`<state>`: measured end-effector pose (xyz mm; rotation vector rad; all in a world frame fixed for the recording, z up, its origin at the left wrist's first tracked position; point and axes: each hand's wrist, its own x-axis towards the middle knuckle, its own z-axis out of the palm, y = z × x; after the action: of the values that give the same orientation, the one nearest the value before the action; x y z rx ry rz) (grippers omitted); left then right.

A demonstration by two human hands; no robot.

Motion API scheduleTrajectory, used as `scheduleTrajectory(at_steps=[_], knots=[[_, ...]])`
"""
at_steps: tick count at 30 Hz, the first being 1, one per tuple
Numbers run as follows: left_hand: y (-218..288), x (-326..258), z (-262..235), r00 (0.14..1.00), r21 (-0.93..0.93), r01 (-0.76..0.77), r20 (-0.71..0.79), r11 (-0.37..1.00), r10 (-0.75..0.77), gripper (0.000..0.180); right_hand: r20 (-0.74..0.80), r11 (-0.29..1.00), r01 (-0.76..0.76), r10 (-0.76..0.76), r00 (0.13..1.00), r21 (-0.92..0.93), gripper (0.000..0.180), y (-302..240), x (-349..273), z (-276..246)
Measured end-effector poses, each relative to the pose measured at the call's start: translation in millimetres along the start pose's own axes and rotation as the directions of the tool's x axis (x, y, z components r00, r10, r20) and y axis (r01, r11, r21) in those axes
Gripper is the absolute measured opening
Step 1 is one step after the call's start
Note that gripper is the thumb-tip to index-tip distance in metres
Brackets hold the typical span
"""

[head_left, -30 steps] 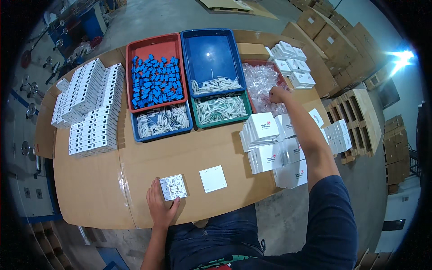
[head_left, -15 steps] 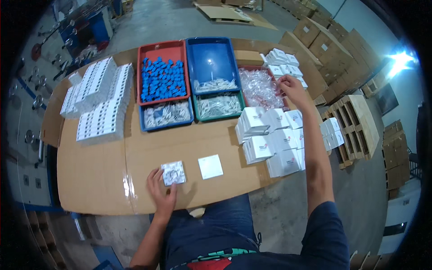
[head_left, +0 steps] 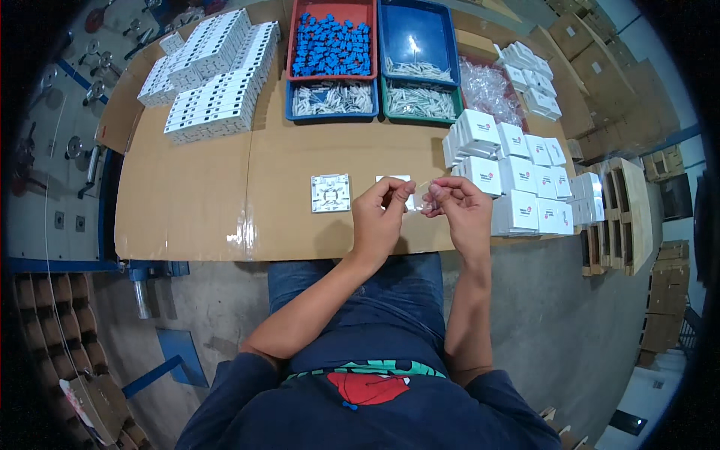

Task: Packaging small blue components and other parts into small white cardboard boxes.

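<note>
In front of my body, a small clear plastic piece (head_left: 420, 198) stretches between my two hands; glare and its transparency blur its shape. My left hand (head_left: 379, 217) pinches one side between thumb and fingers. On the other side, my right hand (head_left: 466, 212) grips it with closed fingertips. Partly covered by my left hand, a flat white square plate (head_left: 391, 181) lies on the cardboard tabletop. To the left of that hand sits a white square housing (head_left: 331, 193) with its inner fittings facing up, touched by neither hand.
Stacked white boxed units (head_left: 217, 97) stand far left. Trays along the back hold blue parts (head_left: 332, 46), slim white pieces (head_left: 420, 101) and clear plastic pieces (head_left: 489, 88). White printed boxes (head_left: 515, 210) are piled close to my right hand. The cardboard tabletop (head_left: 187, 187) ends before my lap.
My right hand has come back from the tray of clear plastic with a piece. My left hand has let go of the housing and moved right to grip that piece. The view has tilted down.
</note>
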<state>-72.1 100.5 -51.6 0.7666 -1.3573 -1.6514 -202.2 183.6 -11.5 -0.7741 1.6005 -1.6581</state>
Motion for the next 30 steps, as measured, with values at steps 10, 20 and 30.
scheduleTrajectory(at_steps=[10, 20, 30], knots=[[30.6, 5.9, -39.4, 0.923, 0.326, -0.362, -0.006, 0.873, 0.385, 0.014, 0.309, 0.970, -0.237, 0.213, 0.927, 0.044, 0.025, -0.4, 5.0, 12.9], [19.7, 15.4, -43.2, 0.901, 0.348, -0.415, 0.028, 0.841, 0.433, 0.011, 0.308, 0.953, -0.302, 0.277, 0.910, 0.034, 0.031, -3.1, 1.9, 12.9], [4.9, 24.9, -51.6, 0.970, 0.325, -0.241, 0.048, 0.915, 0.238, 0.018, 0.278, 0.965, -0.250, 0.219, 0.935, 0.081, 0.013, 13.9, 9.0, 20.0]])
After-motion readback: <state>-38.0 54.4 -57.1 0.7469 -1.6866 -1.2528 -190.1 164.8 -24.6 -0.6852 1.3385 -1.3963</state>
